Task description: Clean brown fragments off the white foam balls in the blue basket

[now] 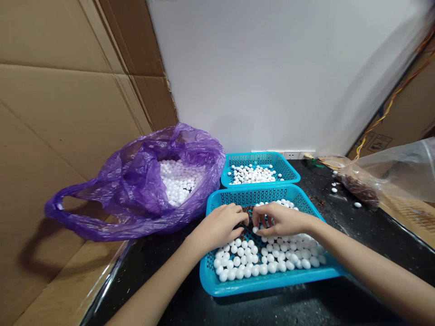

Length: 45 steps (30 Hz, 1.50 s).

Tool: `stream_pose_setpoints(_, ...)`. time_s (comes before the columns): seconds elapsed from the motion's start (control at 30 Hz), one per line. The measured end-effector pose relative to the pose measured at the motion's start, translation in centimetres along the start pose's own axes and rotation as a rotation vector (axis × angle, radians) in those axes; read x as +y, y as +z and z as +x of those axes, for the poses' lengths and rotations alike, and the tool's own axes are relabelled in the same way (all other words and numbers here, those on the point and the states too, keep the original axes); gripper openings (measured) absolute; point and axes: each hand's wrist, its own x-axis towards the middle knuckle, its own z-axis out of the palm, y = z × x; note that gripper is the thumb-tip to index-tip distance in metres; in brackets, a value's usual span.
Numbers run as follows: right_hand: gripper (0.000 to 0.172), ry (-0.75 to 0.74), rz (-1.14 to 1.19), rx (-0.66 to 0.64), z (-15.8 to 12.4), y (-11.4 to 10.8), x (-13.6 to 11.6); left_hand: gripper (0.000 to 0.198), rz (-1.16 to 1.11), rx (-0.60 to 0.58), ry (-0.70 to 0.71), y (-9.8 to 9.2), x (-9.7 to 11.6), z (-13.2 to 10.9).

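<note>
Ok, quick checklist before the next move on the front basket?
1. Left hand and right hand both over front basket: ok.
2. Right hand's grip on a ball: cannot tell.
3. Front basket free of brown bits: not ok, they lie under the hands.
4. Counter free of stray balls: not ok, a few lie there.
5. Back basket upright, balls inside: ok.
6. Purple bag open, balls showing: ok.
</note>
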Motion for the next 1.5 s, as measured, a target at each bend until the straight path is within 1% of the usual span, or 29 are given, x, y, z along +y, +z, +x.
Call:
stream_pose_setpoints(0.2, 0.009, 0.006, -0.007, 0.002, 0.01, 0.06, 0.08, 0.013, -0.042, -0.026, 0.022, 0.37, -0.4, 0.02)
stream_pose_setpoints(0.33, 0.009, 0.006, -0.001, 0.003, -0.06, 0.01, 0.0, 0.014, -0.048, -0.019, 0.013, 0.46, -0.47, 0.13)
stream_pose_setpoints(0.63, 0.009, 0.018, -0.002, -0.008, 0.0, -0.08, -0.23, 0.014, -0.026, -0.05, -0.039, -0.04, -0.13, 0.32)
stream_pose_setpoints(0.9, 0.008, 0.021, -0.004, -0.005, 0.0, -0.1, -0.21, 0.012, -0.047, 0.007, -0.087, -0.02, -0.03, 0.1)
stream_pose_setpoints(1.07, 0.008, 0.02, -0.002, -0.005, -0.02, -0.17, -0.33, 0.016, -0.02, 0.031, -0.053, -0.06, 0.13, 0.09)
stream_pose_setpoints(1.2, 0.008, 0.025, -0.006, -0.006, -0.05, -0.18, -0.21, 0.014, 0.019, 0.011, -0.046, -0.18, 0.3, 0.08)
stream_pose_setpoints(1.37, 0.009, 0.011, 0.006, -0.012, -0.01, -0.2, -0.04, 0.013, 0.071, -0.002, -0.131, -0.2, 0.19, 0.25)
stream_pose_setpoints(1.5, 0.008, 0.015, 0.003, -0.013, 0.03, -0.22, -0.06, 0.013, 0.046, -0.025, -0.084, -0.15, -0.07, 0.48)
